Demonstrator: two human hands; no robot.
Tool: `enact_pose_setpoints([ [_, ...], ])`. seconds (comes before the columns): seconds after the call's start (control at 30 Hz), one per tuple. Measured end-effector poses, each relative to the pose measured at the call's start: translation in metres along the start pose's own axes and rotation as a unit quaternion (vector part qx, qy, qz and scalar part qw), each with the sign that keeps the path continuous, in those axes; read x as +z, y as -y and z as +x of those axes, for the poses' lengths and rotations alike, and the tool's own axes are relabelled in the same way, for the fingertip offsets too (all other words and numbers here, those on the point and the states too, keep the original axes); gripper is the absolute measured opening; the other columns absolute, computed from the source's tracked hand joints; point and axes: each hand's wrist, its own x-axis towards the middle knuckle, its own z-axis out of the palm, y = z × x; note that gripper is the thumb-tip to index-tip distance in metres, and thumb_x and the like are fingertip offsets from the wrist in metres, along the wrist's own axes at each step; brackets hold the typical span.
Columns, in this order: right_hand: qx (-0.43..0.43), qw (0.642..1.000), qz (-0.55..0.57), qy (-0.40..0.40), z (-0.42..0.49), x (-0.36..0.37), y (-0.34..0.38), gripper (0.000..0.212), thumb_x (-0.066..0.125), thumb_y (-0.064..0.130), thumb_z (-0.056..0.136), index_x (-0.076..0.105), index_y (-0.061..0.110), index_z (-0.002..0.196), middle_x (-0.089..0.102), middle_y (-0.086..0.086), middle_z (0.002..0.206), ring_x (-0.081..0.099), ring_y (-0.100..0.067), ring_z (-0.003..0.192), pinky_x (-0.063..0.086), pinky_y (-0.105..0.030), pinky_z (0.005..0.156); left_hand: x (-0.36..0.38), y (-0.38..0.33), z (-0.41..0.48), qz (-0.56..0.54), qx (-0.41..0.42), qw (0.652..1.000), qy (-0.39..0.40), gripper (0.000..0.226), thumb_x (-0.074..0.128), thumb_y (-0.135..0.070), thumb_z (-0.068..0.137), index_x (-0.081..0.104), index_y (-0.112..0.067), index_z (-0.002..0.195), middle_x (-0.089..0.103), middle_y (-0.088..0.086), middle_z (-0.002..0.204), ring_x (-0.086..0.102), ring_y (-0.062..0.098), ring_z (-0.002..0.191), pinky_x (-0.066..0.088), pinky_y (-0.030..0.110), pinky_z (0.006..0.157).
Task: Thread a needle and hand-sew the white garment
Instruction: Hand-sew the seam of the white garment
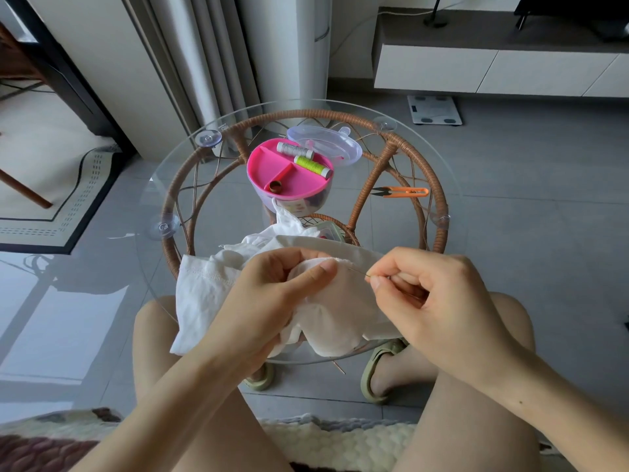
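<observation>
Left hand (pixel 272 294) bunches the garment (pixel 340 301) tight at the table's (pixel 170 185) 6 o'clock edge, thumb pressing the fold. Right hand (pixel 432 301) pinches the needle (pixel 357 270), tip at that fold. At 12 o'clock the pink box (pixel 269 165) sits open: grey spool (pixel 294 150) and green spool (pixel 312 166) on the tray's far side, thimble (pixel 272 186) in the near section. Its lid (pixel 326 144) lies just behind. Snips (pixel 405 191) at 3 o'clock.

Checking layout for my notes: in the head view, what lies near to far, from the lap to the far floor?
White garment, gripped by the left hand, the right hand pinching the needle → pink sewing box → clear lid → floor scale. Orange snips left out: level with the box.
</observation>
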Motion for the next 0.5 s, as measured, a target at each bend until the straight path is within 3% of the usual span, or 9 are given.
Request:
enact_pose_setpoints([
  [0.13,-0.005,1.000,-0.029,0.002,0.0036,0.0019,0.0019,0.021,0.051,0.022,0.083,0.060,0.014,0.066,0.037,0.011,0.045,0.040,-0.014,0.045,0.028,-0.015,0.044,-0.0013,0.0006,0.0009,0.038,0.014,0.999,-0.004,0.018,0.078,-0.033,0.071,0.074,-0.018,0.081,0.072,0.005,0.075,0.065,0.012,0.069,0.047,0.019,0.058],
  [0.27,0.000,0.999,-0.036,0.005,0.0064,0.0035,0.0026,0.017,0.056,0.015,0.082,0.060,0.014,0.066,0.031,0.017,0.045,0.037,-0.009,0.045,0.027,-0.011,0.044,-0.0027,0.0002,0.0014,0.069,0.028,0.997,0.000,0.017,0.068,-0.035,0.070,0.075,-0.024,0.081,0.073,0.001,0.076,0.066,0.009,0.069,0.047,0.018,0.059],
  [0.4,0.000,0.998,-0.052,0.019,0.0076,0.0060,0.0028,0.015,0.057,0.014,0.082,0.063,0.011,0.068,0.045,0.010,0.046,0.047,-0.016,0.048,0.035,-0.021,0.042,-0.0013,-0.0026,0.0000,0.078,0.028,0.996,0.012,0.013,0.077,-0.037,0.071,0.075,-0.026,0.077,0.073,0.000,0.074,0.065,0.008,0.068,0.047,0.018,0.059],
  [0.5,0.008,0.999,-0.026,0.019,0.0071,0.0043,0.0020,0.015,0.057,0.013,0.082,0.063,0.010,0.069,0.046,0.010,0.046,0.046,-0.013,0.047,0.034,-0.017,0.043,-0.0001,-0.0050,-0.0011,0.082,0.032,0.996,-0.002,0.017,0.069,-0.033,0.069,0.075,-0.019,0.073,0.069,-0.005,0.064,0.061,0.003,0.057,0.042,0.011,0.049],
])
